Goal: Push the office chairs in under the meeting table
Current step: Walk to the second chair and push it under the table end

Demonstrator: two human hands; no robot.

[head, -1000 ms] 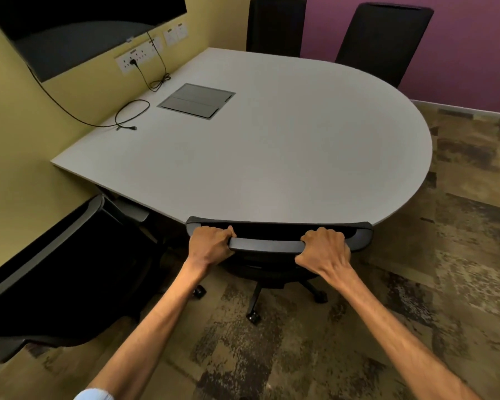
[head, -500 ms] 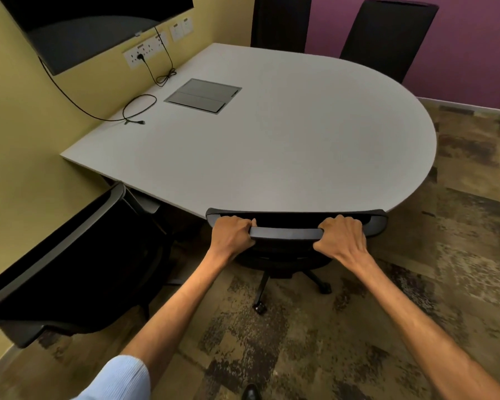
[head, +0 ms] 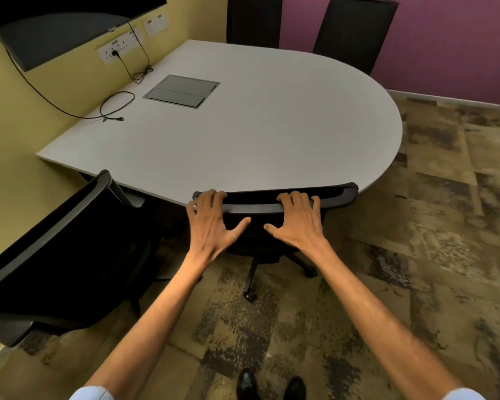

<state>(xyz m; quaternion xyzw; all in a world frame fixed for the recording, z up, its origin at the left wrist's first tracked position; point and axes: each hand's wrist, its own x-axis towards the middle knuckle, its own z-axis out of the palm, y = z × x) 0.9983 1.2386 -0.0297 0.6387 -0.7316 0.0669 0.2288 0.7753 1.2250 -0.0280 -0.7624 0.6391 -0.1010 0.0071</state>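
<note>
A black office chair (head: 338, 194) stands tucked against the near edge of the grey meeting table (head: 272, 134), its backrest top touching the table edge. My left hand (head: 211, 223) and my right hand (head: 298, 220) hover at the backrest top with fingers spread, fingertips resting on the rail and thumbs loose. A second black chair (head: 61, 252) stands at the left, angled away from the table corner. Two more black chairs (head: 355, 30) stand at the table's far side.
A yellow wall with sockets (head: 119, 47) and a dark screen (head: 55, 21) runs along the left. A black cable (head: 116, 105) and a grey cable box lid (head: 182, 90) lie on the table. Patterned carpet (head: 416, 255) spreads to the right. My shoes (head: 269, 385) show below.
Both hands have let go of the backrest rail and spread their fingers. The chair has gone further in under the table.
</note>
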